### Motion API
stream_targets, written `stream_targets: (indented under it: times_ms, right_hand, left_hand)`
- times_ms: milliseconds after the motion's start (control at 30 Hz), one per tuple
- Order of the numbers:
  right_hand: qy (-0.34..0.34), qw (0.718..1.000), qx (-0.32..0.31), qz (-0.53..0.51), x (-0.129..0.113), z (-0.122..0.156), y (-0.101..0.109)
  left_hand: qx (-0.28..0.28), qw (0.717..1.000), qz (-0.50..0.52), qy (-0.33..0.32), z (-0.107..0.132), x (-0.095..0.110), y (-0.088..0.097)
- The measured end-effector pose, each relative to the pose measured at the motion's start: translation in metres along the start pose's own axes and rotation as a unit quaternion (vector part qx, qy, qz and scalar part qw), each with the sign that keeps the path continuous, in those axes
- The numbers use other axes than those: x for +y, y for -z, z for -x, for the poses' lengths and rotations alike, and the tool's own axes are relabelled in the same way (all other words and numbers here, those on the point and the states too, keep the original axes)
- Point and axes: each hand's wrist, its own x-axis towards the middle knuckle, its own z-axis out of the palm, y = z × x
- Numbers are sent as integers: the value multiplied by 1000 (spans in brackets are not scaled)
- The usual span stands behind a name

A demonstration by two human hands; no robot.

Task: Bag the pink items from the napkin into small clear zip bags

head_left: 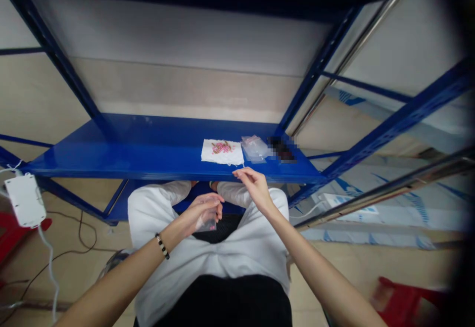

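My left hand [203, 212] is closed on a small clear plastic bag [206, 225], limp, slippery, feather-light film best pinched at its top edge, while my right hand [254, 187] is pinched narrow just below the blue steel shelf [111, 161], right by the white napkin [211, 158] of pink beads [221, 147].

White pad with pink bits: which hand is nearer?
Right hand: its fingertips are just below the white pad; the left hand, holding a clear bag, is farther below.
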Motion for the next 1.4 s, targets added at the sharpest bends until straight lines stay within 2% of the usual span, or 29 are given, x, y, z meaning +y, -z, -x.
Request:
stream_targets:
  times_ms: [100,167,267,367,433,567,800,900,1033,1167,1400]
  right_hand:
    - [21,995,63,69,9,-41,27]
    - [44,987,76,131,12,-71,42]
    - [72,965,7,252,17,-106,49]
    - [73,933,-80,344,26,-127,42]
    - [65,925,-97,363,33,-135,34]
    - [45,922,-98,372,44,-141,21]
    - [44,908,-107,403,47,-134,10]
    - [46,899,-106,423,42,-130,8]
    - [71,864,-119,484,36,-126,4]
    - [100,843,-137,510,31,-127,3]
    - [119,842,-144,507,23,-128,8]
  left_hand:
    - [30,999,-1,-21,-4,-1,2]
    - [44,999,6,-21,-5,0,2]
    - [58,998,27,-16,-4,6,0]
    - [52,997,57,-22,-4,9,1]
    - [45,995,88,-21,-5,9,4]
    - [28,990,139,-9,-6,16,10]
    - [29,989,141,-26,-8,36,13]
    - [32,990,135,-31,-9,35,14]
    - [39,992,118,-16,-9,28,14]
    - [33,994,102,-4,-9,24,13]
    - [19,996,87,-12,-10,20,9]
